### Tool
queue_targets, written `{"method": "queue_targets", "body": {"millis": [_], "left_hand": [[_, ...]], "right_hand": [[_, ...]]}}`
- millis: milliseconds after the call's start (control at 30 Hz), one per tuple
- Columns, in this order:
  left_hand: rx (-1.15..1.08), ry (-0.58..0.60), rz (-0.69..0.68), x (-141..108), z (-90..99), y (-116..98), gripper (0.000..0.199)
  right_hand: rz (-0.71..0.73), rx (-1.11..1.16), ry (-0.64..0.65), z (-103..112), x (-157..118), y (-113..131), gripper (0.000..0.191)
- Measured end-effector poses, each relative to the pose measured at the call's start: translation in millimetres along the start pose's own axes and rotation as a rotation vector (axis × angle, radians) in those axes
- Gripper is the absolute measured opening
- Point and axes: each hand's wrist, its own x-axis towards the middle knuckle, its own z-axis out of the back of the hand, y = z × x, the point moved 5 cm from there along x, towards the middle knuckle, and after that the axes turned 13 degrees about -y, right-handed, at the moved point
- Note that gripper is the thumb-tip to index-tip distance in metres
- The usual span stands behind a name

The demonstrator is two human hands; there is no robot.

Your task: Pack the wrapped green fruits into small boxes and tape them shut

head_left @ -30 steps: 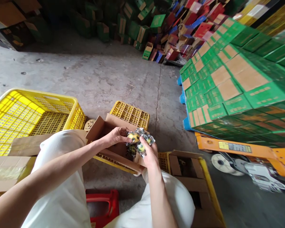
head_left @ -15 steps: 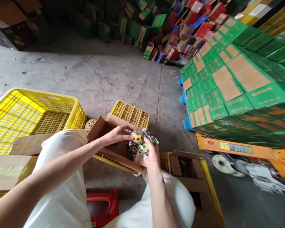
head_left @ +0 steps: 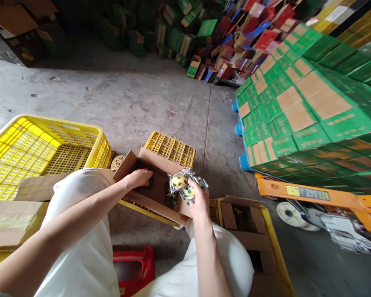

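Presently, right hand (head_left: 199, 200): grasping shiny-wrapped packets (head_left: 178, 180), contents yellow with dark spots.
Packets' place: above the right end of an open carton (head_left: 159, 160).
Left hand (head_left: 139, 178): lowered into the carton's left part, fingers bent over a small dark item (head_left: 150, 182); cannot tell whether gripped.
Carton's contents: further wrapped pieces (head_left: 170, 197), partly hidden, below the held packets.
Beyond carton: yellow lattice crate (head_left: 170, 149).
Left of carton: large yellow crate (head_left: 100, 136).
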Motion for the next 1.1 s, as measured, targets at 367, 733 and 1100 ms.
{"method": "queue_targets", "body": {"millis": [367,733,1100], "left_hand": [[0.198,0.046,0.101,-23,-41.5,-13,0.071],[0.026,0.073,0.040,-16,-26.8,-16,0.081],[-0.846,0.004,0.048,-1,38.3,-24,0.084]], "right_hand": [[-0.034,0.003,0.014,6,8,-5,0.035],[-0.052,0.028,0.003,2,-1,1,0.031],[0.110,-0.104,0.081,6,-2,7,0.023]]}}
